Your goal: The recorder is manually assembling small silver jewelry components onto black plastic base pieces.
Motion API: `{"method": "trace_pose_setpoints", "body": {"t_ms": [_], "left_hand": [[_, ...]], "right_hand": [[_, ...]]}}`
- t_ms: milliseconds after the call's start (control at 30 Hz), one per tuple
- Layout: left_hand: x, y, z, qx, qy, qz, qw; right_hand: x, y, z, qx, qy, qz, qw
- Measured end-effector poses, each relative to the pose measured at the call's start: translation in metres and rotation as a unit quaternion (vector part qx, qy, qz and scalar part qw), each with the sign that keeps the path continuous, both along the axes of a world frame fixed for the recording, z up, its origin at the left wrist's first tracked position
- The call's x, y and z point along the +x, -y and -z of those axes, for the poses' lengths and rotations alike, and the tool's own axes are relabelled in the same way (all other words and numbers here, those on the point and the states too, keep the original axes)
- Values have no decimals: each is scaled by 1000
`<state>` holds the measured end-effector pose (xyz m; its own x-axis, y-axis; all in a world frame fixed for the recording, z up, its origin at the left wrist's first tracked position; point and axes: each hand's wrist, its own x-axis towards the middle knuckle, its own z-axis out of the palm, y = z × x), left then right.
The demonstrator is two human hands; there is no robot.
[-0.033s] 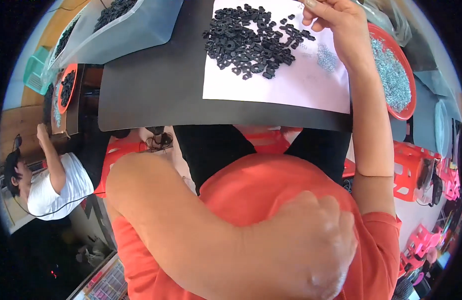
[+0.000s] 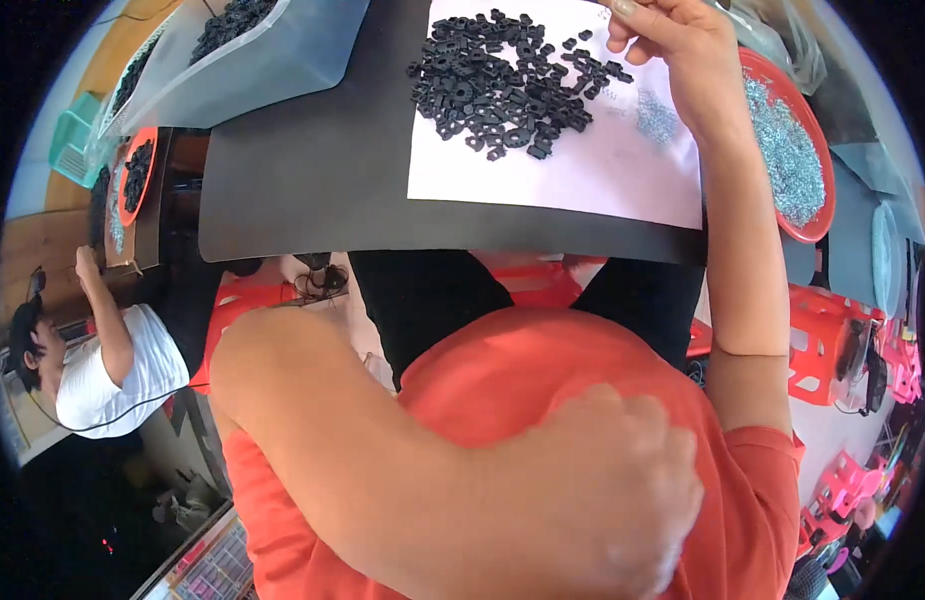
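My right hand (image 2: 682, 45) is at the top edge, over the far right part of a white sheet (image 2: 552, 185). Its fingers are curled and the thumb points left; the top of the hand is cut off, so anything pinched there is hidden. Just left of it lies a heap of small black plastic parts (image 2: 492, 85), and below it a small patch of tiny clear-bluish pieces (image 2: 657, 115). My left hand (image 2: 622, 480) is a blurred fist in front of my red shirt, knuckles up, away from the table; the inside of the fist is out of sight.
A translucent bin (image 2: 282, 85) with black parts stands far left on the dark tabletop (image 2: 302, 190). Right of my forearm is a red basin (image 2: 825, 190) holding many clear-bluish pieces. At far left, a co-worker in a white shirt (image 2: 132, 365) reaches toward an orange tray (image 2: 150, 160).
My left fist has shifted slightly left and down across my shirt. My right hand and the heaps look almost unchanged.
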<state>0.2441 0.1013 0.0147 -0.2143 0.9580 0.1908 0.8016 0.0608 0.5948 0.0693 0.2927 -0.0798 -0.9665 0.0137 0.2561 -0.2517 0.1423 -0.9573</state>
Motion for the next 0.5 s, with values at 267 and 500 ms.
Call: {"method": "trace_pose_setpoints", "body": {"t_ms": [267, 500], "left_hand": [[-153, 56, 84, 49, -110, -388, 914], [-204, 56, 114, -52, -213, -379, 899]], "right_hand": [[0, 4, -3, -33, -11, -16, 999], [-5, 2, 3, -46, 19, -32, 998]]}}
